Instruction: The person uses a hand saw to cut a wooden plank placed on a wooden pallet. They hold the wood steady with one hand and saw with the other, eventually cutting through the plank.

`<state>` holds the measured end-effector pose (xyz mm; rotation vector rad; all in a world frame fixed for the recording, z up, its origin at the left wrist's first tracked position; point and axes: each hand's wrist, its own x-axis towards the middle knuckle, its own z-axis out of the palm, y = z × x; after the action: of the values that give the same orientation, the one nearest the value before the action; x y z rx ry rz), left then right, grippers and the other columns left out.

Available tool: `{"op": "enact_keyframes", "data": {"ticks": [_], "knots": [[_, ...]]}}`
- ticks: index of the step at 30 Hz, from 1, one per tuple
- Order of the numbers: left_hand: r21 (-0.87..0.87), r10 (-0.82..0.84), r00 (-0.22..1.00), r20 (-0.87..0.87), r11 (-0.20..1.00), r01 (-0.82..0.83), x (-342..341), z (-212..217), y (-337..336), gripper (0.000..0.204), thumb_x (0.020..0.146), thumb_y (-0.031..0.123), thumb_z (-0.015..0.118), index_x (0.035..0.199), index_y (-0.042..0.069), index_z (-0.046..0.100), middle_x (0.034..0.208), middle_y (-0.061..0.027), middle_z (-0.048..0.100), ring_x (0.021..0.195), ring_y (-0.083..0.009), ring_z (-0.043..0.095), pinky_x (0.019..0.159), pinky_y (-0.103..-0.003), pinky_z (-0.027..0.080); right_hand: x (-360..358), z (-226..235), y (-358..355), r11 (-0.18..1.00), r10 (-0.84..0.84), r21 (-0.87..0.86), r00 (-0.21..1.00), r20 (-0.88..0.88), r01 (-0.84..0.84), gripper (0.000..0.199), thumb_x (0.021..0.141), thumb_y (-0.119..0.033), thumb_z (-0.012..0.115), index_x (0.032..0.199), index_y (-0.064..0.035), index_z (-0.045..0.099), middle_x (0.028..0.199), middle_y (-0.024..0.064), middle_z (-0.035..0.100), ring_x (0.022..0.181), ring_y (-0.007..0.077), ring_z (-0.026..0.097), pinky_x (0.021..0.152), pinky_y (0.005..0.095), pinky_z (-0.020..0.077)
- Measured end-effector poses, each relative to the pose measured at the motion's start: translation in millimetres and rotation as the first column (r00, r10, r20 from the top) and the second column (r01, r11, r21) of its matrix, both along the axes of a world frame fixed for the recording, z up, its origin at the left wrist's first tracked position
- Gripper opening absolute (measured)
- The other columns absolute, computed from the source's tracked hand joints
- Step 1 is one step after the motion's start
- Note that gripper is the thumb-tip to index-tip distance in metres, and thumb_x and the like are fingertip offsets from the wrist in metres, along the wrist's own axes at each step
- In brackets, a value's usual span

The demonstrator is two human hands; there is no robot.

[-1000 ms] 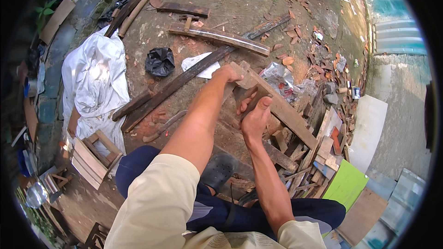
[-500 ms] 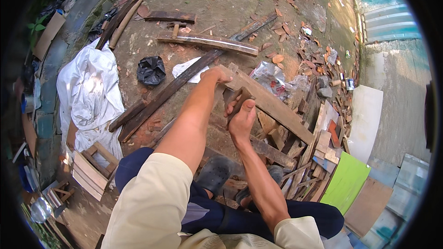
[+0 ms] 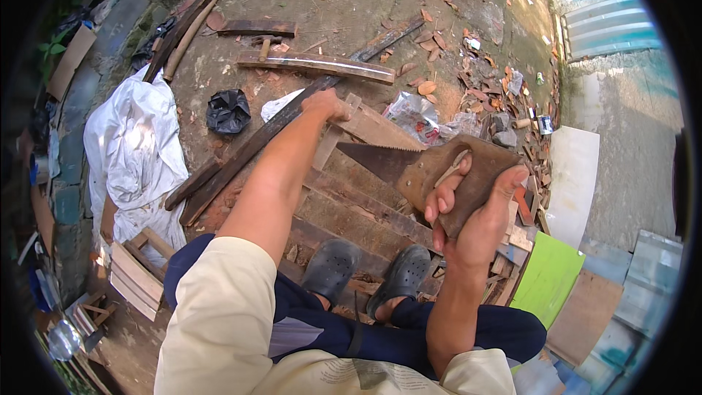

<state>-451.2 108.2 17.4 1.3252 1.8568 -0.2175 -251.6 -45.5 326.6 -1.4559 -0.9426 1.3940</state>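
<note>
A handsaw with a broad wooden handle is in my right hand, whose fingers wrap the grip, some through its opening. The dark, toothed saw blade points left, its teeth facing up and away from me. My left hand is closed on the far left end of a wooden plank. The saw handle and right hand hide much of this plank. Under the plank lie several dark wooden boards, near my feet in grey clogs.
Beyond my left hand lie a long dark beam, a hammer and a crosswise board. At left are a black plastic bag and white sheeting. A green panel and wood scraps sit at right.
My right hand has drawn the saw toward me and to the right, turning its broad side into view. My left hand stays on the plank's end, and the whole view has shifted slightly.
</note>
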Motion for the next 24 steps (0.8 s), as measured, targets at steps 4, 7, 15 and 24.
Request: {"op": "enact_keyframes", "data": {"ticks": [4,7,15,24], "knots": [[0.070,-0.017,0.998,0.067,0.997,0.013,-12.4,-24.4,4.4,0.091,0.073,0.052,0.089,0.147,0.011,0.055,0.148,-0.0145,0.058,0.137,-0.0304,0.056,0.110,-0.045,0.048,-22.0,-41.1,-0.5,0.994,0.109,-0.020,0.992,-0.055,-0.110,0.081,0.096,-0.082,0.023,0.108,-0.0063,0.050,0.066,0.0040,0.053,0.057,0.0164,0.061,0.033,0.0252,0.0388],[0.118,0.002,0.994,0.106,0.993,-0.015,-18.9,-47.4,8.1,0.084,0.072,0.048,0.091,0.139,0.007,0.062,0.143,-0.0168,0.062,0.133,-0.0330,0.059,0.108,-0.044,0.049,-40.1,-81.1,-10.0,0.985,0.170,0.024,0.982,-0.078,-0.169,0.075,0.098,-0.077,0.032,0.108,-0.0053,0.049,0.069,0.0039,0.056,0.060,0.0156,0.063,0.039,0.0245,0.0434],[0.166,0.000,0.996,0.085,0.986,-0.014,-23.2,-51.2,5.5,0.083,0.066,0.051,0.091,0.128,0.000,0.069,0.126,-0.0219,0.070,0.120,-0.0332,0.067,0.101,-0.040,0.052,-84.3,-179.1,-25.5,0.916,0.377,0.120,0.924,0.068,-0.383,0.058,0.103,-0.059,0.050,0.108,-0.0016,0.047,0.075,0.0090,0.065,0.062,0.0166,0.065,0.056,0.0329,0.0500],[0.175,0.018,0.992,0.125,0.984,-0.039,-27.9,-61.6,3.6,0.060,0.071,0.046,0.089,0.108,0.000,0.078,0.103,-0.0201,0.076,0.100,-0.0327,0.073,0.090,-0.042,0.054,-79.6,-202.4,-49.0,0.957,0.240,0.177,0.970,-0.031,-0.231,0.050,0.105,-0.048,0.056,0.120,-0.0004,0.048,0.087,0.0079,0.065,0.078,0.0156,0.068,0.069,0.0314,0.0585]]}}
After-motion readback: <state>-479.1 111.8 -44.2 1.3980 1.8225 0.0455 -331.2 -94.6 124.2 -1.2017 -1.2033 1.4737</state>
